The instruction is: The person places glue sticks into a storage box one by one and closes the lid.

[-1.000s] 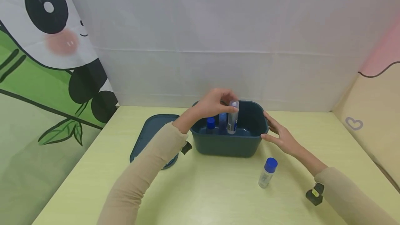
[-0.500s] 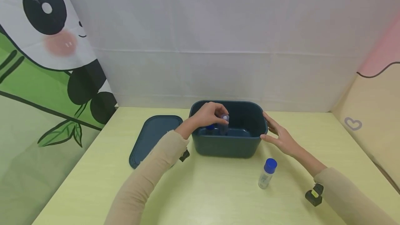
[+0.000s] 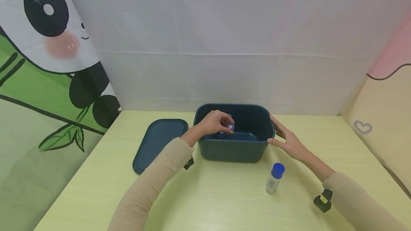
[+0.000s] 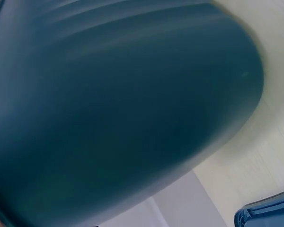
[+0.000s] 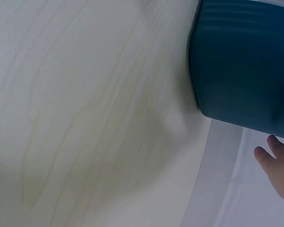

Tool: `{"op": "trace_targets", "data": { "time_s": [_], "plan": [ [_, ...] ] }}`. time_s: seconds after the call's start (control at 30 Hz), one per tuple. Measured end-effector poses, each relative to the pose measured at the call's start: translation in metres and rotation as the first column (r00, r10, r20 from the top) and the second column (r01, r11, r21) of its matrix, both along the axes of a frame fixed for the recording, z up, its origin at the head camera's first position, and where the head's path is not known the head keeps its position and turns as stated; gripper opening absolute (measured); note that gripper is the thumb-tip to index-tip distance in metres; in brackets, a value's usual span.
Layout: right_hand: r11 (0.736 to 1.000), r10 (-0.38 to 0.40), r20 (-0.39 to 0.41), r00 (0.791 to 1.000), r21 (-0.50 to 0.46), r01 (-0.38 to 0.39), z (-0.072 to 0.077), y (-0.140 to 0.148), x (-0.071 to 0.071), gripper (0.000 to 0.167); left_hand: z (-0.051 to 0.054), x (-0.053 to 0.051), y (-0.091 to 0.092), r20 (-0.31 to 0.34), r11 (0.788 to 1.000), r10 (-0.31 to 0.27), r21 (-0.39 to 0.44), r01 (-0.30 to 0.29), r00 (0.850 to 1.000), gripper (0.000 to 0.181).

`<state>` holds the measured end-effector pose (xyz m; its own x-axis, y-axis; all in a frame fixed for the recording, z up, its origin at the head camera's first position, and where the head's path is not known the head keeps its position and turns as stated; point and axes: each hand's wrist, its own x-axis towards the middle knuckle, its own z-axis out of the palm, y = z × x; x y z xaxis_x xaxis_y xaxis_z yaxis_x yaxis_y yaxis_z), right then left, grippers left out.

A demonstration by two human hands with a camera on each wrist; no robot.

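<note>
My left hand (image 3: 214, 122) reaches down inside the dark teal bin (image 3: 232, 150), its thumb and fingers pinching the top of a clear bottle (image 3: 230, 127). Other bottles in the bin are mostly hidden behind that hand. At the bin's right end my right hand (image 3: 290, 143) touches the rim and side with spread, relaxed fingers. The left wrist view is filled by the bin's outer wall (image 4: 132, 94). In the right wrist view the fingers of my right hand (image 5: 280, 165) lie at the bin's edge (image 5: 246, 66).
A small clear bottle with a blue cap (image 3: 277, 170) stands on the table in front of the bin's right end. Left of the bin lies a flat dark lid (image 3: 160, 138), partly covered by my left sleeve. A pale cloth wall (image 3: 224, 45) rises behind the table.
My left hand has moved left and lowered the clear bottle from above the rim down into the bin. My right hand stays at the bin's right end.
</note>
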<state>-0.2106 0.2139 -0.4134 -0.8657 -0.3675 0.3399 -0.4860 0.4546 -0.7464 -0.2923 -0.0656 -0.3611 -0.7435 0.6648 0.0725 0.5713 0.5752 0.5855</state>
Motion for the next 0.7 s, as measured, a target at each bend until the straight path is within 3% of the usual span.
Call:
{"op": "trace_targets", "data": {
  "time_s": [0.57,0.7],
  "plan": [
    [1.0,0.004,-0.014,1.0,0.003,-0.004,-0.0001,-0.0007,-0.0007,0.076,0.004,0.0017,-0.0048,0.065,0.998,0.004,0.056,-0.007,0.998,0.032],
    [1.0,0.003,-0.019,1.0,0.006,-0.003,0.0,-0.0015,-0.0017,0.076,0.0061,0.0023,-0.0058,0.055,0.999,-0.008,0.054,0.005,0.998,0.032]
  ]
}}
